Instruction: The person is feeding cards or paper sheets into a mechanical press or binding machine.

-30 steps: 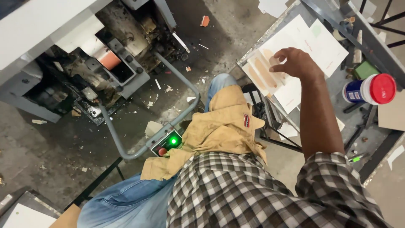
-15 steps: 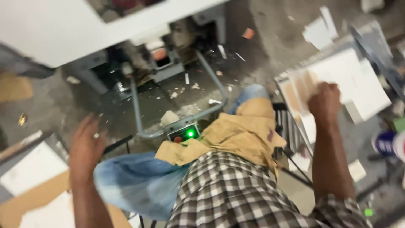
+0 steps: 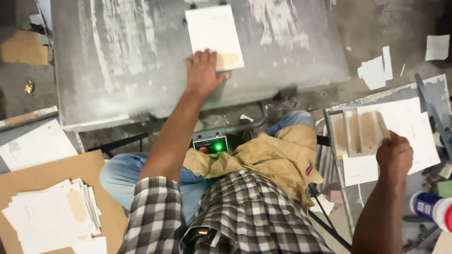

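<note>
Our left hand (image 3: 203,70), fingers spread flat, presses the near corner of a white sheet (image 3: 214,35) by the far edge of the grey metal worktop (image 3: 117,61). Our right hand (image 3: 394,157) pinches a glue-stained sheet (image 3: 365,130) from the stack at right; its fingertips are hidden beneath.

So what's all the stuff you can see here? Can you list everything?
Metal table: one, grey, top.
White card: one, on the table under the left hand.
Card stack: one, white with tan patches, bottom left.
Cards with tan patches: several, right, at the right hand.
Control box: one, green light lit, centre.
Tan cloth: one, on the lap.
Bottle: one, white and blue, bottom right.
Paper scraps: several, white, floor top right.
Left hand: on the white card.
Right hand: on the right cards.
</note>
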